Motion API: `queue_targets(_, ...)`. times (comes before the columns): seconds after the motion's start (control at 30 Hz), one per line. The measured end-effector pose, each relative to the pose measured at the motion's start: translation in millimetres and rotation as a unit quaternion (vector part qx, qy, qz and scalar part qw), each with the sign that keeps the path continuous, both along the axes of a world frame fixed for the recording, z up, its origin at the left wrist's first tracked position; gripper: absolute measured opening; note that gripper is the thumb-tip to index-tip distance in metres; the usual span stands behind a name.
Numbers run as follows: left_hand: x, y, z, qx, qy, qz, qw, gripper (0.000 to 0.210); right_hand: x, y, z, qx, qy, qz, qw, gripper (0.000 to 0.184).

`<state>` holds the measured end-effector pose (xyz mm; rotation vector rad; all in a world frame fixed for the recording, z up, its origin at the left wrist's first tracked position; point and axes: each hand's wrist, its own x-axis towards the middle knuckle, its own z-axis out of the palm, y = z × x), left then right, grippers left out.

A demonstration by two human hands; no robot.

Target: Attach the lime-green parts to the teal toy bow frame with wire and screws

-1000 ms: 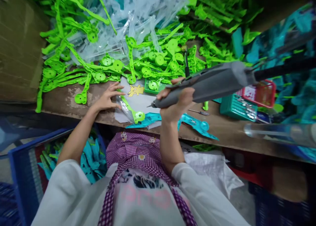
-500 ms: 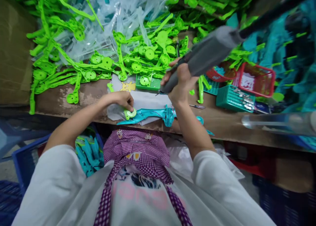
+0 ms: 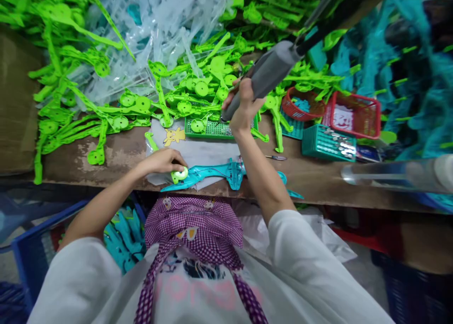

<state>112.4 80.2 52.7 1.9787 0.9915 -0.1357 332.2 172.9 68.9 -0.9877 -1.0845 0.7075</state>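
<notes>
My right hand (image 3: 245, 110) is wrapped round a grey electric screwdriver (image 3: 272, 68), held at a slant with a cable running off its upper end. The driver's tip points down over a green perforated tray (image 3: 191, 134), which looks filled with small metal pieces, probably screws. The fingers of my left hand (image 3: 161, 162) pinch a light-green round plastic piece (image 3: 181, 174) at the left part of a long teal plastic shell (image 3: 208, 173). That shell lies along the front of the bench, with thin wires visible in it. My right forearm covers its right part.
Bright green plastic parts (image 3: 201, 88) and clear plastic pieces (image 3: 155, 40) are heaped behind. To the right stand a red basket (image 3: 373, 114), a teal basket (image 3: 311, 144) and a small screwdriver (image 3: 276, 157). A clear tube (image 3: 389, 175) juts over the bench at right.
My right hand has brought the electric screwdriver from above the bench to the green tray. My left hand keeps its hold on the light-green piece. The whole view has shifted slightly.
</notes>
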Motion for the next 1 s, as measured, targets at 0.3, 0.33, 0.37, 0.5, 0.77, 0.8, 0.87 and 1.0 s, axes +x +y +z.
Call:
queue_targets(0.3, -1, -1, -5.8, -0.031, -0.015, 0.028, 0.999, 0.024, -16, 18, -14.2, 0.028, -0.01, 0.046, 0.999, 0.053)
queue_targets(0.33, -1, -1, -5.5, -0.026, -0.013, 0.03, 0.999, 0.024, -15, 19, -16.9, 0.03, -0.017, 0.049, 0.998, 0.054)
queue_targets(0.37, -1, -2, -5.1, -0.018, -0.013, 0.031, 0.999, 0.023, -14, 20, -19.7, 0.031, -0.024, 0.053, 0.998, 0.055)
queue_targets(0.5, -1, -8, -3.0, 0.028, -0.023, 0.039, 0.999, 0.02, -9, 23, -29.6, 0.031, -0.032, 0.065, 0.997, 0.056)
queue_targets(0.77, -5, 4, 0.1, 0.039, -0.004, 0.045, 0.998, 0.02, -13, 22, -27.9, 0.033, -0.024, 0.075, 0.996, 0.054)
queue_targets(0.8, -5, 6, 1.0, 0.034, 0.004, 0.041, 0.999, 0.02, -12, 22, -24.0, 0.032, -0.012, 0.068, 0.997, 0.053)
queue_targets(0.87, -3, 9, 3.2, 0.022, 0.025, 0.035, 0.999, 0.02, -9, 20, -11.5, 0.029, 0.018, 0.049, 0.998, 0.053)
queue_targets(1.0, -1, 10, 5.7, 0.005, 0.055, 0.035, 0.998, 0.022, -3, -7, 28.1, 0.019, 0.06, 0.027, 0.998, 0.059)
